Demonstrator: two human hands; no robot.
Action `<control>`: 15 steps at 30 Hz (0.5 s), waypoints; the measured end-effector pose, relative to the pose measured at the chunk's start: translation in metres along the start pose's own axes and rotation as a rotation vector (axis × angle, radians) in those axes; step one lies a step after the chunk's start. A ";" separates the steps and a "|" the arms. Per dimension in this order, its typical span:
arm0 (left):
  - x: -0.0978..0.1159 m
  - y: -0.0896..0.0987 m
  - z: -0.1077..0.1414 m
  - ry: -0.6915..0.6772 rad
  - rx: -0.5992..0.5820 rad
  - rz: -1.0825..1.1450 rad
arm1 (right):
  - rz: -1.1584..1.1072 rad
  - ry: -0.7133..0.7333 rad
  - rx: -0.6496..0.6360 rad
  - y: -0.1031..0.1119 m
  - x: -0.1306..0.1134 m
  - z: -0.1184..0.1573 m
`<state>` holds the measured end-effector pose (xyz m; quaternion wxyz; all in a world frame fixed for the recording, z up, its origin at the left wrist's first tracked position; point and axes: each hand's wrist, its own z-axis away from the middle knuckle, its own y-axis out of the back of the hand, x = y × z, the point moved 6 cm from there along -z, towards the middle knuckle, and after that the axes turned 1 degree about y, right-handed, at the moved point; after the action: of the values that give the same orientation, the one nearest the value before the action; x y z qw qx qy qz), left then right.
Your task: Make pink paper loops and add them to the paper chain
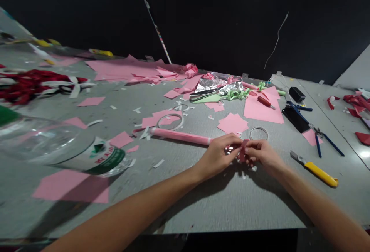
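Note:
My left hand is closed around the right end of a pink paper-wrapped stick, which lies slanting to the left over the grey table. Close beside it, my right hand pinches a dark pink ribbon strip at that same end. Something shiny shows between the fingers, too small to make out. Just behind my hands are a pink star-shaped paper and a roll-like white ring.
A clear plastic bottle stands out at the left. A yellow utility knife, blue-handled pliers, a phone and a red-handled tool lie right. Pink sheets and red ribbons are at the back and left.

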<state>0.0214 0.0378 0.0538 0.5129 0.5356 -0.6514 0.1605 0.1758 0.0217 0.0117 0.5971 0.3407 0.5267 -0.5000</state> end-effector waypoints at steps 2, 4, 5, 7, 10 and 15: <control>-0.001 0.002 0.000 0.022 0.029 -0.012 | 0.021 -0.013 -0.013 -0.001 0.000 0.000; -0.001 0.001 0.000 0.025 0.023 -0.008 | 0.044 -0.009 0.000 -0.001 0.000 0.001; -0.001 0.000 0.000 0.023 0.005 -0.001 | 0.046 0.001 0.011 0.000 0.000 0.000; -0.002 -0.003 0.000 0.022 -0.044 0.010 | 0.047 0.031 0.017 0.000 0.000 0.000; -0.004 -0.006 0.000 0.021 -0.107 0.022 | 0.012 0.017 -0.019 -0.002 0.003 -0.001; -0.005 -0.002 0.000 0.021 -0.058 -0.001 | -0.140 -0.117 -0.083 -0.005 0.010 0.000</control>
<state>0.0232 0.0396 0.0494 0.5351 0.5192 -0.6501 0.1465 0.1705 0.0183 0.0023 0.6040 0.2484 0.5338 -0.5371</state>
